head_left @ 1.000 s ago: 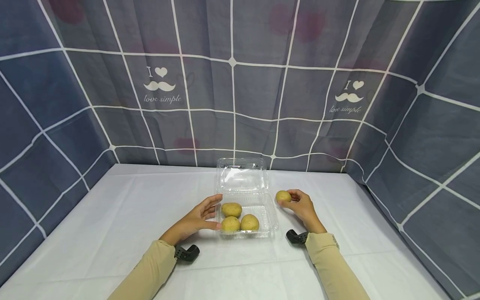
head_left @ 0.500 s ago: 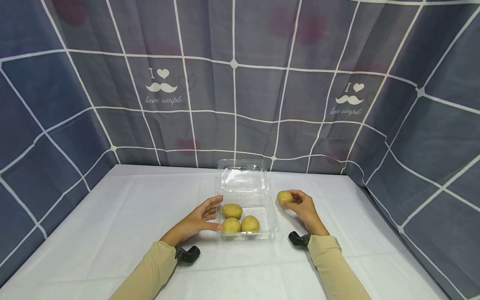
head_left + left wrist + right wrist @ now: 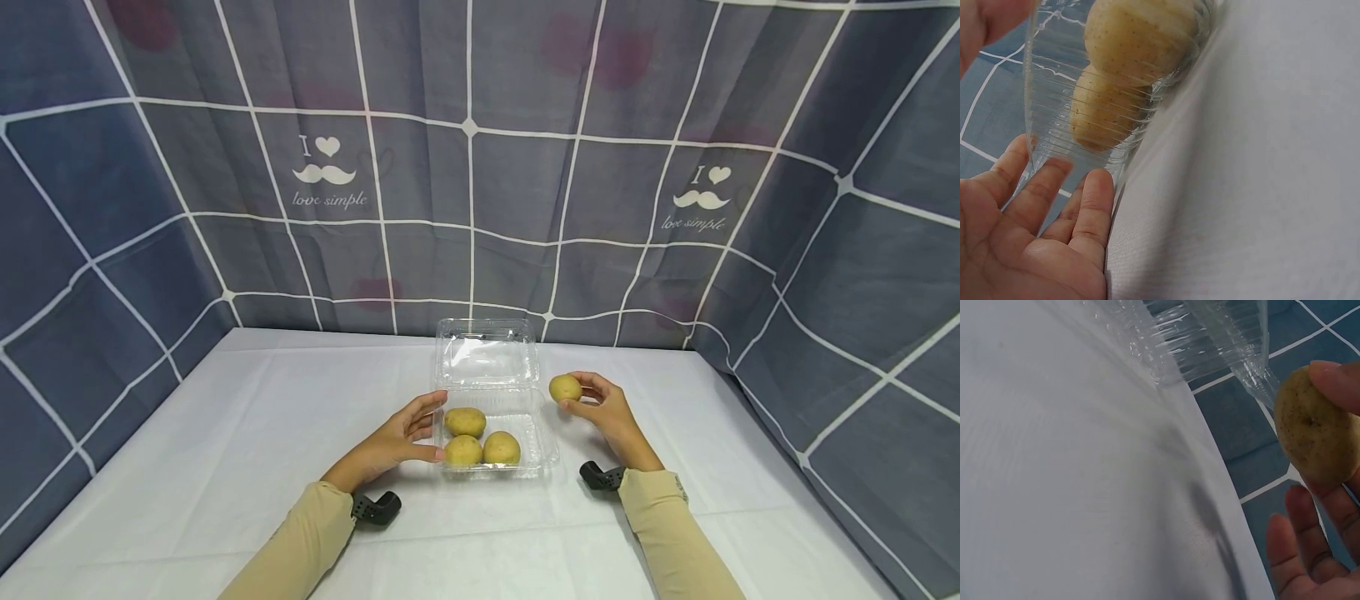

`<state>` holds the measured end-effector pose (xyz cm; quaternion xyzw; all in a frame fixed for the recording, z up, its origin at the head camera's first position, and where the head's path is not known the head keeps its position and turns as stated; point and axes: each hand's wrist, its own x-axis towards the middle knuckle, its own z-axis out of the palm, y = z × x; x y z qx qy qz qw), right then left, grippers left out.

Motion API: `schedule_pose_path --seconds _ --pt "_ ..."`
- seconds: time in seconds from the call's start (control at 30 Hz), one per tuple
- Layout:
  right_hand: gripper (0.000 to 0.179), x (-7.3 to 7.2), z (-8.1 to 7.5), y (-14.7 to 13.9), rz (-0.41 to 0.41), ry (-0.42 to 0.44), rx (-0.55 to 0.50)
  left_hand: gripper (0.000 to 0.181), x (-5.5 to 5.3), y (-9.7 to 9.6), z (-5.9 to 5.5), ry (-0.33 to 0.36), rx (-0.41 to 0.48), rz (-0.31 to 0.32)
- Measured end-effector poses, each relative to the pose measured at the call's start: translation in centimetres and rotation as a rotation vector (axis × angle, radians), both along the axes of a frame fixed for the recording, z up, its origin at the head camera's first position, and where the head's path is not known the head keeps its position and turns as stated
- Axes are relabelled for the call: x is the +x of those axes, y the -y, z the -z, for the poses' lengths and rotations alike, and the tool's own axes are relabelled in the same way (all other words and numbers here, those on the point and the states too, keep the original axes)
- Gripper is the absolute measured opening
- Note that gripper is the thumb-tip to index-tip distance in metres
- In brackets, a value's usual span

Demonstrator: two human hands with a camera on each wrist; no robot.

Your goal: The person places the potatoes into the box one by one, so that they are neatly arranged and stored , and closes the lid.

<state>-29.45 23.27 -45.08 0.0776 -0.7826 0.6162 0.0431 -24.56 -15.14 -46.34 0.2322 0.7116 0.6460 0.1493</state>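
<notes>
The right hand's (image 3: 609,412) grip is clamped on a potato (image 3: 565,388), thumb and fingers pinching it just right of a clear plastic box (image 3: 537,425). The box's right wall stands between it and three potatoes (image 3: 501,447) inside, grouped toward the left. The lid (image 3: 486,357) is raised at the back. The left hand's (image 3: 393,440) grip is apart, thumb and fingers touching the box's left side. White cloth covers the surface (image 3: 690,533); behind hangs a checked curtain (image 3: 517,183), printed twice with "I", a heart, a moustache and "love simple".
</notes>
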Motion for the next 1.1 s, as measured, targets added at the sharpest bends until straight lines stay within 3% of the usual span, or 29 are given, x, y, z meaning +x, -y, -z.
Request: schedule_pose_path --seconds 0.4,0.8,1.1 --pt "0.056 0.2 -0.7 0.4 -0.11 0.003 -0.092 0.103 0.1 0.0 0.0 -0.001 0.001 0.002" --pt "0.055 0.4 -1.4 1.2 -0.238 -0.086 -0.052 0.103 -0.1 0.1 0.1 -0.004 -0.004 0.0" --pt "0.052 0.5 -1.6 1.8 -0.285 -0.127 0.006 0.103 -0.1 0.0 0.0 -0.002 0.006 0.002"
